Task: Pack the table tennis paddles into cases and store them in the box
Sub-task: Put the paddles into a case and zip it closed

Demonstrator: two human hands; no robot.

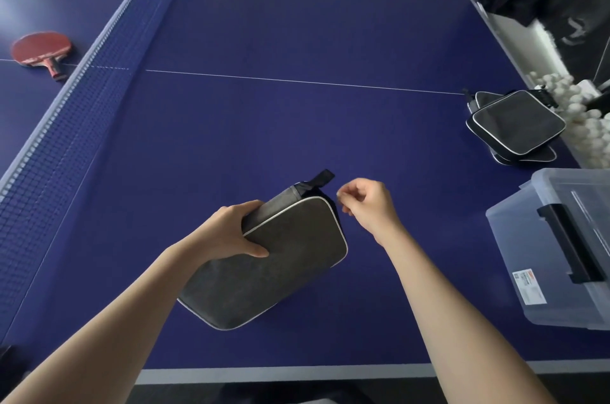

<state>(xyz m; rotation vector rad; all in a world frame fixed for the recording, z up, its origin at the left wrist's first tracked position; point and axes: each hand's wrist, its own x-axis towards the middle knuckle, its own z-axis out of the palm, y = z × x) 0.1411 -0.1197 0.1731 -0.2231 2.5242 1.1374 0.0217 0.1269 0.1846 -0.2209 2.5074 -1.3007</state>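
My left hand (231, 232) grips the left edge of a grey paddle case (274, 258) with white piping, held tilted just above the blue table (297, 40). A black loop sticks out of the case's far corner. My right hand (369, 205) is at the case's far right corner, fingers curled, pinching what looks like a small zipper pull. A red paddle (41, 50) lies beyond the net (92, 80) at the far left. A clear plastic box (561, 255) with a black handle stands at the right table edge. What is inside the case is hidden.
Two more black cases (515, 124) lie stacked near the table's right edge. Behind them is a heap of white balls (587, 126). The net runs diagonally along the left.
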